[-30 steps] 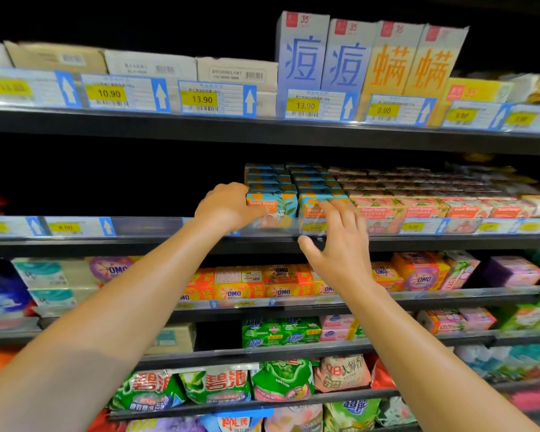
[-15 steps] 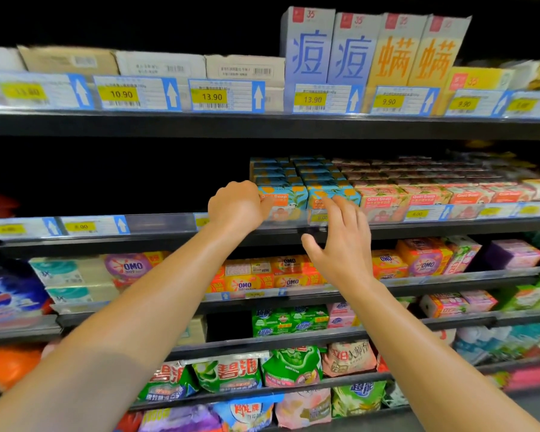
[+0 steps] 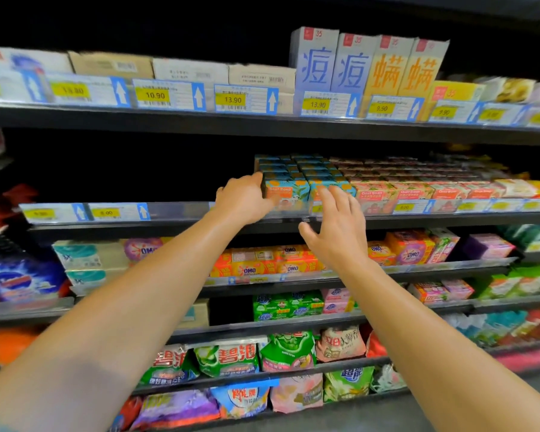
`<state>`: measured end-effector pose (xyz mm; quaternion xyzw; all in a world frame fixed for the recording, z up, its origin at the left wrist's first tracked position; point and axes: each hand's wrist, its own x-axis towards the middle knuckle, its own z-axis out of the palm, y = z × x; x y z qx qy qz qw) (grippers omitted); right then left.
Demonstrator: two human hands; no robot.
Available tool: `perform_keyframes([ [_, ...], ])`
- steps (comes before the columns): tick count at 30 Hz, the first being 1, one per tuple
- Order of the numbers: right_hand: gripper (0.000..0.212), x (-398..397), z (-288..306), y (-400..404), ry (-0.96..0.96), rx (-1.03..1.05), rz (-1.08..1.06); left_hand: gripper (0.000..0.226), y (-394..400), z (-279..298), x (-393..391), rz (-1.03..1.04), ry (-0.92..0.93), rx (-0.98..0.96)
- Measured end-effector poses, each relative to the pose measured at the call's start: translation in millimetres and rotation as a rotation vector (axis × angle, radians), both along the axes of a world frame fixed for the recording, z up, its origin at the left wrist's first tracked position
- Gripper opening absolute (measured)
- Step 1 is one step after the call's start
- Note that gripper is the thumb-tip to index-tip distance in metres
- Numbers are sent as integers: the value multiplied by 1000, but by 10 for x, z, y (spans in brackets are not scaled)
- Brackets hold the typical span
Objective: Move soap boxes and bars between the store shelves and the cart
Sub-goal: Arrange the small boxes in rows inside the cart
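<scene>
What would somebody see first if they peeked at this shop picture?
Two bare arms reaching up to the middle shelf: the left hand grips the side of a blue-and-orange soap box at the shelf front, and the right hand hovers open beside it. Above them, on the top shelf, stand tall boxes with big blue and orange characters.

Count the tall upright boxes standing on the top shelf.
4. Two blue tall boxes stand side by side, then two orange tall boxes directly to their right, all above the hands. More may stand hidden behind them.
</scene>
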<state>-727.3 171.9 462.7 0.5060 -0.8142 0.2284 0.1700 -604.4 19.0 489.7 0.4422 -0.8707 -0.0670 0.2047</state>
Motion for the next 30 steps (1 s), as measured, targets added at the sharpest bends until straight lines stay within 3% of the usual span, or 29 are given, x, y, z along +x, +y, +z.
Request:
perform_keyframes([
  [6, 77, 407, -194, 308, 40, 74, 52, 66, 661, -339, 615, -47, 2, -187],
  [17, 80, 1740, -1061, 921, -67, 408, 301, 67, 1543, -1488, 2234, 22, -224, 60],
  [26, 80, 3094, -1786, 848, -90, 603, 596, 63, 1992, -2324, 3859, 192, -218, 226],
  [30, 82, 3731, -2106, 634, -119, 658, 698, 70, 1989, -2670, 4653, 319, -313, 350],
])
